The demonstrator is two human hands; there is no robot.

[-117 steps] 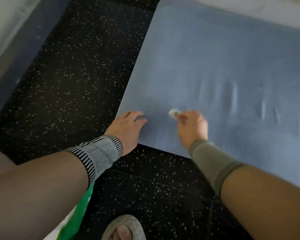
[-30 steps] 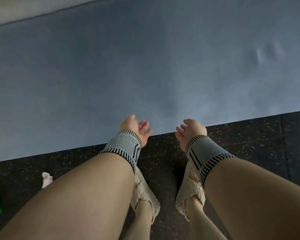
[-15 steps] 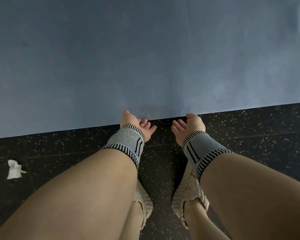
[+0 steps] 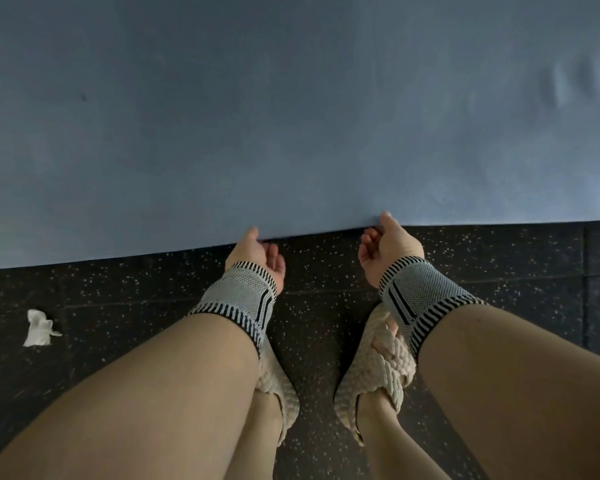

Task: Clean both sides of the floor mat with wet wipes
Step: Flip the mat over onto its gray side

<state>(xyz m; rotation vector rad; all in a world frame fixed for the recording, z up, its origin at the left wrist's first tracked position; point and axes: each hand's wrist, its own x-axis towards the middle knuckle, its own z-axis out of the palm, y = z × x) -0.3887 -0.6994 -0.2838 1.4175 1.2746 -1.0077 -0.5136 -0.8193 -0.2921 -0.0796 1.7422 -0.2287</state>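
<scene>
The near edge of the flat blue foam floor mat (image 4: 291, 133) is pinched by left hand (image 4: 257, 252) and right hand (image 4: 385, 245); an even, simultaneous lift is advised for flipping.

Left hand (image 4: 257, 252): my thumb now lies on top of the mat (image 4: 291, 116) edge, fingers tucked beneath it.
Right hand (image 4: 387, 247): same new pinch on the edge.
Mat edge: lifted slightly between my hands.
Wipe (image 4: 39, 328): dropped on the floor (image 4: 136, 289), left.
</scene>
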